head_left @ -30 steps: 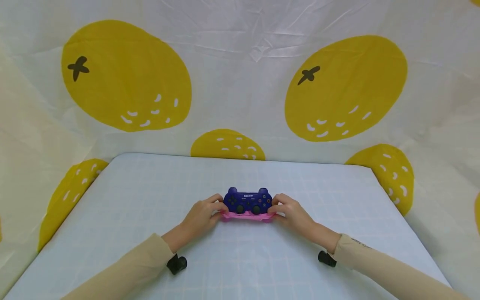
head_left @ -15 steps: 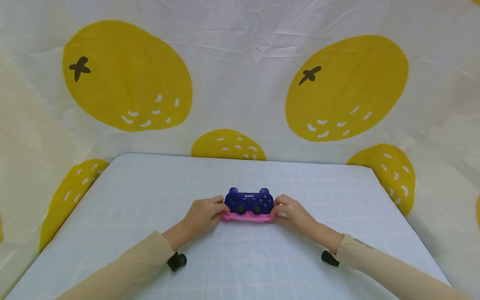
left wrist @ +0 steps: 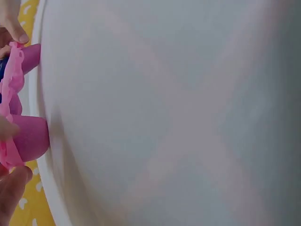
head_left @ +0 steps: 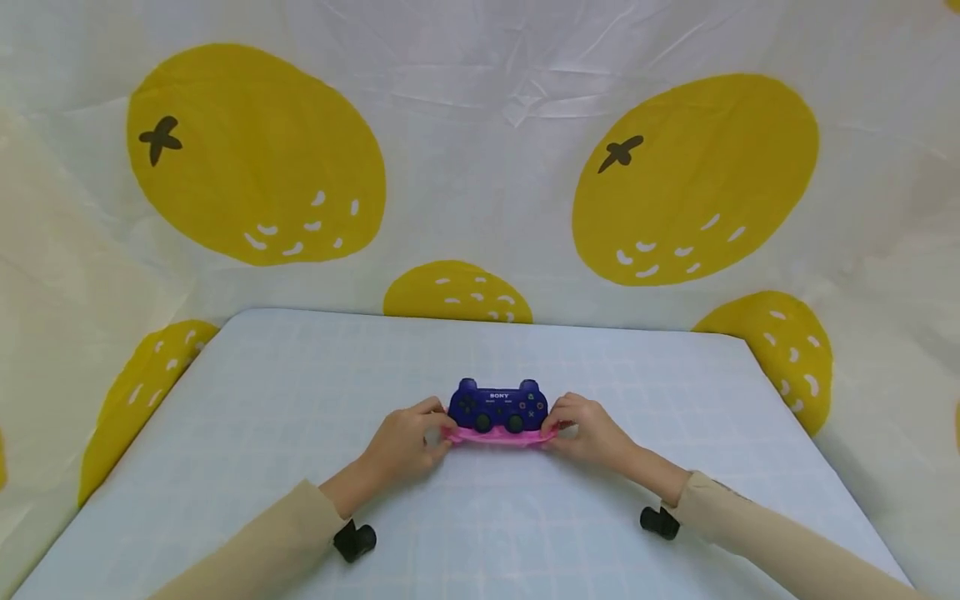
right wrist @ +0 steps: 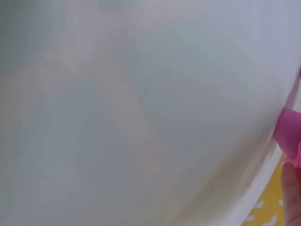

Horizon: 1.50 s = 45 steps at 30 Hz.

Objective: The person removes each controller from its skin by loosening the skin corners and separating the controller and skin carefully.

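A dark blue game controller [head_left: 498, 400], marked SONY, stands at mid-table with its face toward me. A stretchy pink cover [head_left: 498, 437] wraps its lower part, below the thumbsticks. In the left wrist view the rounded grips [left wrist: 33, 139] look pinkish purple and touch the table. My left hand [head_left: 401, 442] pinches the cover's rim at the left end. At the other end my right hand [head_left: 588, 429] pinches the rim between thumb and fingers. The right wrist view catches only one fingertip and a bit of pink cover [right wrist: 294, 161].
A pale checked cloth covers the table [head_left: 337, 358]. Behind and beside it hangs a white curtain [head_left: 480, 167] with large yellow fruit prints. A black wrist camera [head_left: 354, 541] sits under the left cuff, and another black camera [head_left: 660, 522] under the right.
Both hands stay at the ends of the cover. The left fingers have shifted slightly, with a wider gap between thumb and forefinger. The controller keeps nearly the same place.
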Each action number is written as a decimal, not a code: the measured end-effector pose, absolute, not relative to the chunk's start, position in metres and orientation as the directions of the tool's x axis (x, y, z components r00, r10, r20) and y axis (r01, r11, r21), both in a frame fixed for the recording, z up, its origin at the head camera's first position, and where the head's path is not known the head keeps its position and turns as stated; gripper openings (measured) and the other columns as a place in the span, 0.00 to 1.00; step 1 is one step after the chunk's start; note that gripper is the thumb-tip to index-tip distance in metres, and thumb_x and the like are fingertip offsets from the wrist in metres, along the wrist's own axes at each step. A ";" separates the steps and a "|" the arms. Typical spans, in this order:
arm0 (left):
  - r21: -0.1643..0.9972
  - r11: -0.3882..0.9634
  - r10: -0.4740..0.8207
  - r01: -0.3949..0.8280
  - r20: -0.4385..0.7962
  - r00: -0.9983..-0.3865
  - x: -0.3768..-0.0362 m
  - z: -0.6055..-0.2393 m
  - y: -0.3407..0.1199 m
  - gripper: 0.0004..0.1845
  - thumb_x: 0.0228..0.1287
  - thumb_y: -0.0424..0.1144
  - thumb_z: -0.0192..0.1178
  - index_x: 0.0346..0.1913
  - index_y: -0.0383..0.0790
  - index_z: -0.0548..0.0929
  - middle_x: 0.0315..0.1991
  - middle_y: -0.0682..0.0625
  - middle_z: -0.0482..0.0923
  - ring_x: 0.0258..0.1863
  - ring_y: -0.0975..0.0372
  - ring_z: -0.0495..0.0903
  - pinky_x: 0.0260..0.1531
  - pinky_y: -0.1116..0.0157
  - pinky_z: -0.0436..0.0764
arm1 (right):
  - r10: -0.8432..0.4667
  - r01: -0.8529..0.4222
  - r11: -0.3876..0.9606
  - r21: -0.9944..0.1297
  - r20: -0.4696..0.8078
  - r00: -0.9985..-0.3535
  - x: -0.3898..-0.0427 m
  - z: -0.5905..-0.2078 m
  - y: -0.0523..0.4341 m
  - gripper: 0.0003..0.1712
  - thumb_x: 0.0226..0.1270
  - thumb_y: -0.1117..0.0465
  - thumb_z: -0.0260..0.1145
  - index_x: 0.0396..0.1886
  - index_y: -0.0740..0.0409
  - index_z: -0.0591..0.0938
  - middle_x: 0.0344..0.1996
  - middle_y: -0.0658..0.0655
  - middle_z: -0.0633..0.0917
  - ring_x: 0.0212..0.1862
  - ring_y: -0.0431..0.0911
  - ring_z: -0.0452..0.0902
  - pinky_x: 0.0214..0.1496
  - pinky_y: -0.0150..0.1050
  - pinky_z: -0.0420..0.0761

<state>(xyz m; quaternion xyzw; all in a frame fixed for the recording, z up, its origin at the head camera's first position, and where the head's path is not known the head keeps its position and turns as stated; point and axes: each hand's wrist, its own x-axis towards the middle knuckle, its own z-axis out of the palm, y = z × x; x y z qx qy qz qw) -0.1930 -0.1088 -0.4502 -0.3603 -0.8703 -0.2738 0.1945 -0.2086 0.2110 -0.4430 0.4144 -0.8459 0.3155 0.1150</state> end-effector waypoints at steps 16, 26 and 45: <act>0.891 0.370 0.156 0.264 0.221 -0.963 -0.182 -0.446 -0.101 0.09 0.45 0.36 0.76 0.25 0.44 0.83 0.30 0.51 0.83 0.32 0.64 0.82 0.35 0.71 0.81 | -0.378 -0.369 0.468 -0.803 0.195 -0.905 -0.185 -0.438 0.210 0.03 0.55 0.63 0.73 0.30 0.56 0.86 0.32 0.53 0.85 0.40 0.37 0.79 0.45 0.33 0.82; 0.967 0.254 0.035 0.031 0.023 -0.999 -0.173 -0.448 -0.098 0.21 0.43 0.29 0.75 0.45 0.34 0.85 0.41 0.42 0.85 0.39 0.56 0.86 0.35 0.71 0.83 | -0.296 0.312 0.272 -0.910 -0.388 -0.873 -0.184 -0.416 0.205 0.33 0.64 0.63 0.64 0.64 0.77 0.66 0.49 0.63 0.85 0.45 0.39 0.84 0.52 0.37 0.81; 0.920 0.390 -0.204 0.043 0.131 -0.970 -0.161 -0.449 -0.072 0.09 0.54 0.33 0.64 0.39 0.37 0.88 0.37 0.45 0.87 0.35 0.60 0.82 0.37 0.69 0.79 | -0.155 0.314 0.238 -0.919 -0.355 -0.922 -0.168 -0.412 0.189 0.26 0.62 0.67 0.63 0.58 0.77 0.73 0.52 0.70 0.81 0.40 0.40 0.84 0.47 0.37 0.83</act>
